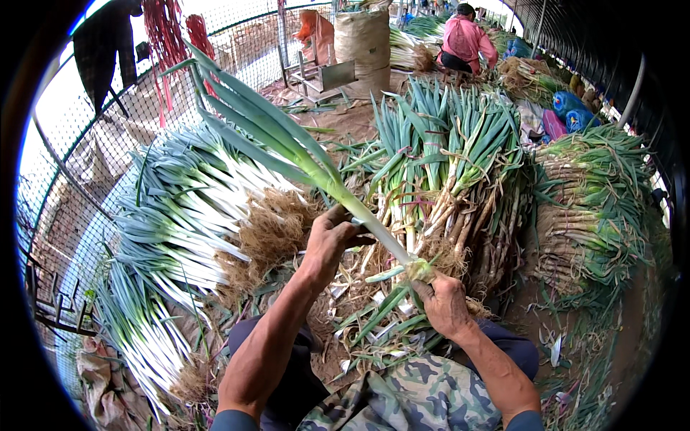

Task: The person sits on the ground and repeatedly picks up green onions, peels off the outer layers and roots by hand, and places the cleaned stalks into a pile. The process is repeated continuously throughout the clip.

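Observation:
A large green onion [336, 188] is held slantwise in front of me, its leaves up to the far left and its base to the near right. My left hand [332, 238] closes around the pale shaft near the middle. At the base, my right hand [444, 307] is closed in a pinch, where torn outer skin and green leaf strips hang down. Part of what those fingers grip is hidden. To the left lie cleaned green onions [188, 248] with white shafts and roots. Ahead, unpeeled green onions [460, 169] lie in tied bundles with brown, dry outer leaves.
More unpeeled bundles [586, 223] lie to the right. Peeled leaf scraps [384, 323] cover the ground before my knees, and camouflage cloth [424, 399] lies across my lap. Farther off are a metal stand [323, 77], a large sack [363, 54] and a seated person in pink [467, 39].

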Motion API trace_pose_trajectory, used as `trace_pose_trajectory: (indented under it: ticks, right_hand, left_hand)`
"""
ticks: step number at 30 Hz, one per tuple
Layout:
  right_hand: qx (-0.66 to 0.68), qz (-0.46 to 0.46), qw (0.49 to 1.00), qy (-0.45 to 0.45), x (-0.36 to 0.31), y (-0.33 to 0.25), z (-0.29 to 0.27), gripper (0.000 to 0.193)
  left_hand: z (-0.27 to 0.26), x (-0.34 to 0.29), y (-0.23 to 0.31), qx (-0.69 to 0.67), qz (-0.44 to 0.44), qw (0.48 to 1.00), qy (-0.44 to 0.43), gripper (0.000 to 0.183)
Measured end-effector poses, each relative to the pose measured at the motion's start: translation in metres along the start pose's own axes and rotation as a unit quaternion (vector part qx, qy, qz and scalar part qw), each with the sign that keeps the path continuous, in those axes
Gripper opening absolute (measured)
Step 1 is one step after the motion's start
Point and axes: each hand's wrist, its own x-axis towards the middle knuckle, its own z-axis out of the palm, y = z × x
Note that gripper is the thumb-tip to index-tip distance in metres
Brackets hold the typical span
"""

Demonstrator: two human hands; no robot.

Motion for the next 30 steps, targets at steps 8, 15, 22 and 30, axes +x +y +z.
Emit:
trace_pose_trajectory:
  ticks: [8,15,22,30]
  right_hand:
    - [0.025,0.073,0.997,0.018,0.005,0.000,-0.002,0.029]
    - [0.079,0.110,0.989,0.055,0.016,0.025,-0.019,0.040]
    - [0.162,0.125,0.978,0.030,0.013,0.000,-0.025,0.047]
    - [0.273,0.119,0.955,-0.013,0.006,-0.018,-0.008,0.035]
  left_hand:
    - [-0.007,-0.003,-0.004,0.370,0.116,0.922,0.008,0.021]
    - [0.070,-0.054,-0.015,0.349,0.020,0.859,-0.375,0.025]
    - [0.054,-0.030,0.002,0.373,-0.117,0.890,-0.235,0.032]
    - [0.016,-0.004,0.016,-0.034,0.070,0.997,-0.012,0.042]
